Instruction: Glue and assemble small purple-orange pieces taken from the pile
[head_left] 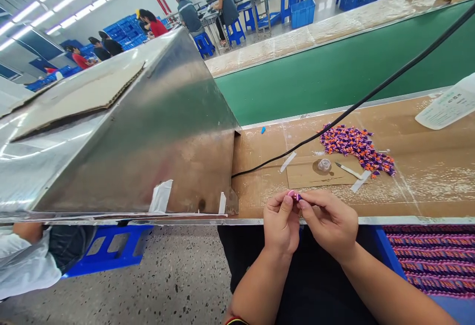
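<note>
Between the fingertips of both hands is a small pink and purple piece (pixel 295 195), partly hidden by the fingers. My left hand (pixel 282 221) pinches its left end, thumb against forefinger. From the other side my right hand (pixel 330 218) pinches it too. The hands are just above the front edge of the cardboard-covered bench (pixel 256 196). Beyond them a small clear cup (pixel 324 165) stands on a cardboard piece (pixel 302 177). To its right lies a thin white brush-like tool (pixel 349 170). Behind is a heap of small purple, orange and pink pieces (pixel 352 144).
A large metal housing (pixel 166 132) closes off the left. A black cable (pixel 371 90) slants across the bench. A white bottle (pixel 449 102) lies at right, and a green conveyor belt (pixel 297 90) runs behind. A blue crate (pixel 391 253) holds rows of coloured pieces beside my lap.
</note>
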Tool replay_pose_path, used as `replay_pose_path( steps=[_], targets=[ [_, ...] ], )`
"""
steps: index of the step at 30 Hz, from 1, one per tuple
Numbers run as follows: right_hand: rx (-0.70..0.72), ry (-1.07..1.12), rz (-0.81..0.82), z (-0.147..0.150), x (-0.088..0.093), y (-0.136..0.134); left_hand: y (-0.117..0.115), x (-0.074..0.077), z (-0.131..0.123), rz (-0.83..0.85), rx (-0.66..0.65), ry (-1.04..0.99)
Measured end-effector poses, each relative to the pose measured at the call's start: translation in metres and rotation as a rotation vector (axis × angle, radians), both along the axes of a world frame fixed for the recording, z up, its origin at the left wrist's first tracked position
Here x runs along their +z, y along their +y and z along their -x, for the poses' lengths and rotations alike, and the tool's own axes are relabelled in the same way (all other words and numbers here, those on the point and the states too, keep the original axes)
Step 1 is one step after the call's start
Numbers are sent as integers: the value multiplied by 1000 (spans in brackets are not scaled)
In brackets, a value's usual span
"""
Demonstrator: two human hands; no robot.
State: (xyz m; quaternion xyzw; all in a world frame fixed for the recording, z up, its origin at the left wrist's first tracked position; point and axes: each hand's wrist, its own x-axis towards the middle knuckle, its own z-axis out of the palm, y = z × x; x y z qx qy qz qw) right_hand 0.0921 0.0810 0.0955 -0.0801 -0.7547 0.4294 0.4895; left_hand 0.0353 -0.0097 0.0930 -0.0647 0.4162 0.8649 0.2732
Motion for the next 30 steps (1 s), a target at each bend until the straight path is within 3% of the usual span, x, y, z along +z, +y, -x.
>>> replay_pose_path(
  steps=[3, 15, 22, 30],
  targets=[
    [-29, 7, -80, 1, 0, 0, -1, -2, -1, 18, 13, 16],
    [-61, -5, -124, 1, -2, 0, -2, -2, -2, 96, 70, 87],
    [-121, 14, -201, -1, -3, -2, 2, -4, -5, 161, 148, 270],
    [-80, 18, -222, -1, 1, -3, -4, -10, -8, 213, 188, 386]
  ],
)
